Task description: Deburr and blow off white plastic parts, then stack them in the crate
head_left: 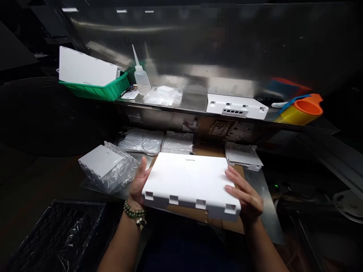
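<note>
A white plastic box-shaped device housing point(190, 177) with HUAWEI lettering on top and square notches along its near edge is held up between my two hands over the bench. My left hand point(138, 185) grips its left side, thumb raised along the edge, with a beaded bracelet on the wrist. At the other end my right hand point(245, 190) is closed on the right side, two fingertips resting on the top face and the rest tucked out of sight. Beneath the housing lies a brown cardboard sheet point(198, 215).
A bagged white unit point(102, 162) and wrapped flat parts point(141, 140) lie left on the bench; white panels point(244, 155) are right. The shelf carries a green bin point(96, 90), squeeze bottle point(141, 79), white housing point(236, 105) and yellow-orange tape roll or cup point(303, 109). A dark crate point(56, 238) stands lower left.
</note>
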